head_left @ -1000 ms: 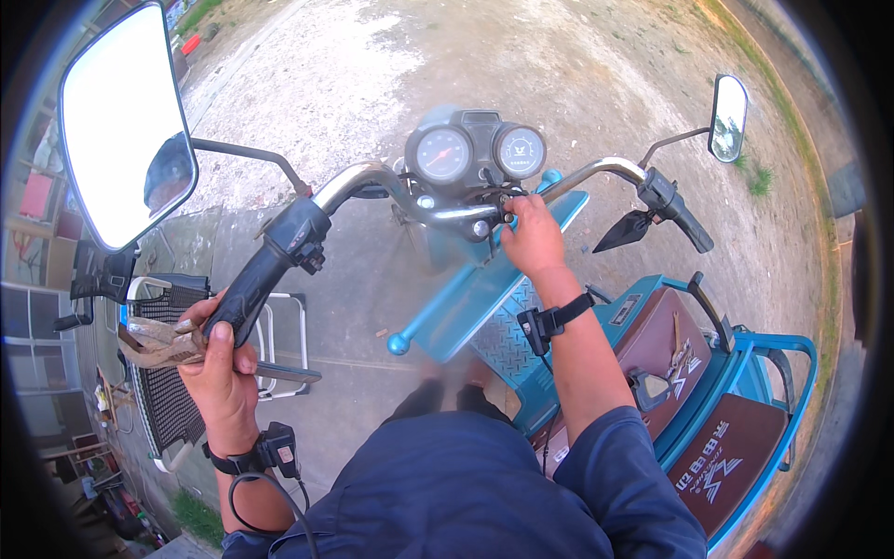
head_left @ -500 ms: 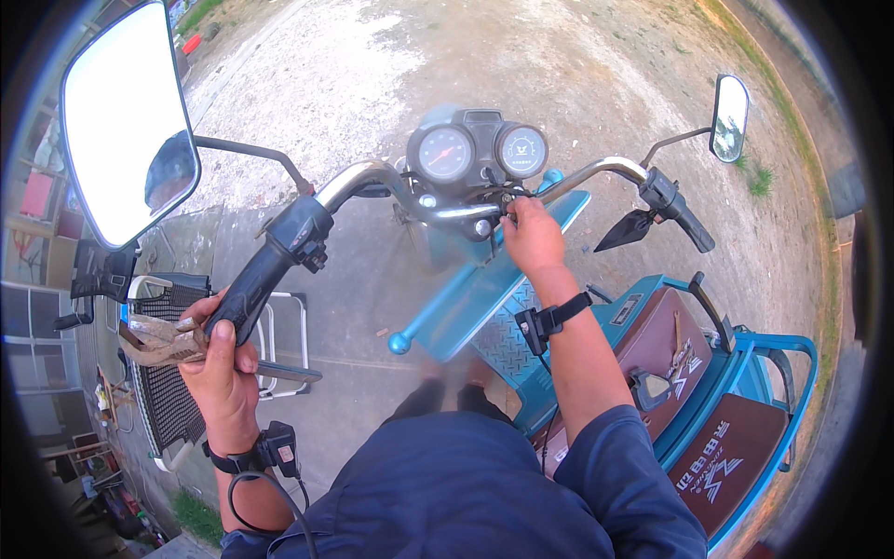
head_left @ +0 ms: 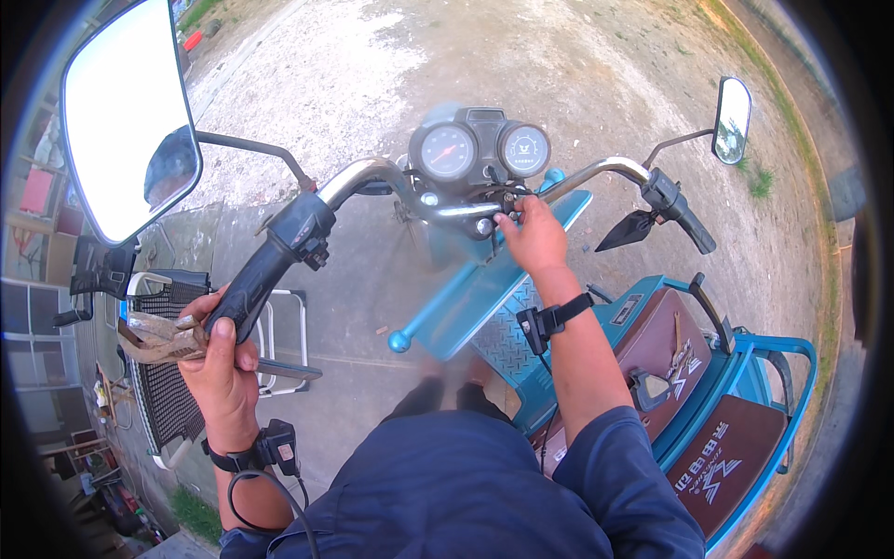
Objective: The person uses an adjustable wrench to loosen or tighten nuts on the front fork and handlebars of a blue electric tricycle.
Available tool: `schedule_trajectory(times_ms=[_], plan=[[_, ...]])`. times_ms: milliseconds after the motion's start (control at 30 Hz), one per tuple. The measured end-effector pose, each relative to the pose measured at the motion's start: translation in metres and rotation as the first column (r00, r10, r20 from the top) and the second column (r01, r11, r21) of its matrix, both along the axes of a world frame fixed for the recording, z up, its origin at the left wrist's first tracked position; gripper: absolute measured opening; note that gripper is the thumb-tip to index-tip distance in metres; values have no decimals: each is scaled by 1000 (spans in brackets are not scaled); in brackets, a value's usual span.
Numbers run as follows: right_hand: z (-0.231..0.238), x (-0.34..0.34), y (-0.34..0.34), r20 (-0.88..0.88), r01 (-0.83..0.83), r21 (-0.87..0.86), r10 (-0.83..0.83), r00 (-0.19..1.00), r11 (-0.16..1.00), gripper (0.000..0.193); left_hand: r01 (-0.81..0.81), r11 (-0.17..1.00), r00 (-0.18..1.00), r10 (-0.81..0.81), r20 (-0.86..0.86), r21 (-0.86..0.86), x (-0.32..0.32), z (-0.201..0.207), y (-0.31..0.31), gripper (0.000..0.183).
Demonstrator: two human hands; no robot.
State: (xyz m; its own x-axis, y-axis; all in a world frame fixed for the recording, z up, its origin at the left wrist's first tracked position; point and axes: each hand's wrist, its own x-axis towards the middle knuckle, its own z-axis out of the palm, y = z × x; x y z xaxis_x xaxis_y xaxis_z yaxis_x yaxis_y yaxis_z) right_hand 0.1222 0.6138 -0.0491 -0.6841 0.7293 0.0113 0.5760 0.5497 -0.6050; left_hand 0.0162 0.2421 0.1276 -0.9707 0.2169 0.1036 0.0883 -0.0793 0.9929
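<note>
My left hand (head_left: 222, 368) is closed around a rusty plier-like tool (head_left: 160, 337), whose curved head sticks out on the left and whose dark handle (head_left: 289, 370) comes out on the right. Its thumb and fingers also meet the end of the black left grip (head_left: 247, 296). My right hand (head_left: 535, 233) is at the middle of the chrome handlebar (head_left: 456, 212), beside the dark cables below the round gauges (head_left: 449, 151). Its fingers are bent together there; what they pinch is hidden.
Mirrors (head_left: 126, 121) rise on both sides. The right grip (head_left: 689, 224) has a black lever guard. A blue front panel (head_left: 466, 307) slants beneath the bar. To the right are the brown seat (head_left: 666, 340) and blue rail; a folding chair (head_left: 168, 391) stands at left.
My right hand has shifted slightly, its thumb now stretched further left toward the handlebar's centre. My left hand and the tool stay in place.
</note>
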Motion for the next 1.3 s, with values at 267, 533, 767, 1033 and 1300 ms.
schedule_trajectory(times_ms=[267, 533, 767, 1033, 1300], plan=[[-8, 4, 0, -100, -74, 105, 85, 991, 992, 23, 1, 1000, 1000, -2, -21, -17, 2, 2, 3, 35], [-6, 5, 5, -99, -110, 89, 119, 988, 990, 28, -1, 1000, 1000, 0, -21, -20, 1, 1, 2, 35], [7, 0, 3, 141, 50, -115, -34, 989, 992, 23, -21, 1000, 1000, 21, -18, -14, 2, 1, 3, 35], [1, 2, 4, 94, 64, -105, -54, 994, 992, 23, 1, 1000, 1000, -1, 16, 29, 0, 2, 0, 34], [-2, 4, 1, -53, -15, -53, 12, 998, 998, 25, -20, 999, 1000, 19, -21, -27, 2, 2, 4, 35]])
